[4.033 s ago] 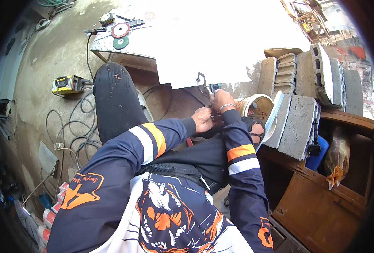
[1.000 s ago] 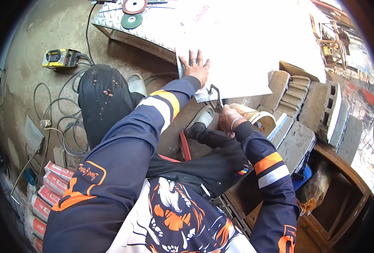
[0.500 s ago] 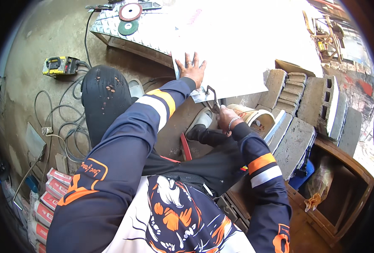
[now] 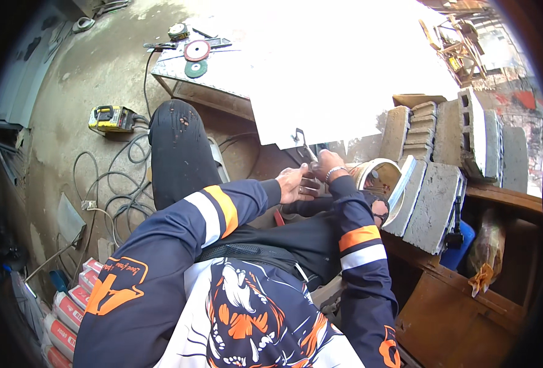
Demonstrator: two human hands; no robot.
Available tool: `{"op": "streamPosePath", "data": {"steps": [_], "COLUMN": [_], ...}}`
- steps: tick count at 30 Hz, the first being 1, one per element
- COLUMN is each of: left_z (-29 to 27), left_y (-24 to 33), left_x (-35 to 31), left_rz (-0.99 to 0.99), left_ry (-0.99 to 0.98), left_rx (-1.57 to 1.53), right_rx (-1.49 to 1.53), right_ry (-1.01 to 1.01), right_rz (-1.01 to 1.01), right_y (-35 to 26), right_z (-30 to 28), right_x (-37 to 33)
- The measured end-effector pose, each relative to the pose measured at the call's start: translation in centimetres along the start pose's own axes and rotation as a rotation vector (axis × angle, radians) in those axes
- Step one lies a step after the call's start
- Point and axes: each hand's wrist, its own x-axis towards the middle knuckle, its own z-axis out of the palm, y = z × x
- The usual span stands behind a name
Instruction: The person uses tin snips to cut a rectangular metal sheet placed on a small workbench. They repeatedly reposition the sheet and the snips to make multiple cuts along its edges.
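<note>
The right hand point(image 4: 328, 167) is closed around a small metal tool point(image 4: 302, 142) at the near edge of the white sheet point(image 4: 345, 73); the left hand point(image 4: 295, 183), fingers loosely curled, rests just beside it; better, I think, to steady the tool with both before pressing.

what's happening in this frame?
A person sits low with both hands together just below the near edge of a large white sheet. The right hand grips a small metal hand tool whose tip reaches up to the sheet's edge; the left hand is pressed in beside it. What kind of tool it is cannot be told. Grinding discs lie on the far end of the sheet, a yellow power tool and cables on the floor, concrete blocks to the right.
</note>
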Motion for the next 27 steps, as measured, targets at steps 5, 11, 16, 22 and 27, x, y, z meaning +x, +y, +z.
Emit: {"op": "streamPosePath", "data": {"steps": [5, 11, 16, 22, 27], "left_z": [0.3, -0.5, -1.1, -2.5, -2.0], "left_y": [-0.7, 0.2, -0.1, 0.5, 0.9], "left_x": [-0.9, 0.2, 1.1, 1.0, 0.8], "left_rz": [0.125, 0.280, 0.269, 0.217, 0.125], "left_ry": [-0.008, -0.071, -0.113, -0.064, -0.003], "left_rx": [-0.268, -0.377, -0.257, -0.078, 0.053], "right_rx": [0.086, 0.015, -0.076, -0.175, -0.222], "right_ry": [-0.013, 0.007, -0.020, -0.046, -0.004], "right_rz": [0.069, 0.073, 0.006, -0.080, -0.106], "right_y": [-3.3, -6.5, -5.6, -6.3, -6.5], "right_z": [-0.4, -1.7, -1.3, -0.7, -0.9], "right_x": [0.5, -0.4, -0.4, 0.0, 0.0]}}
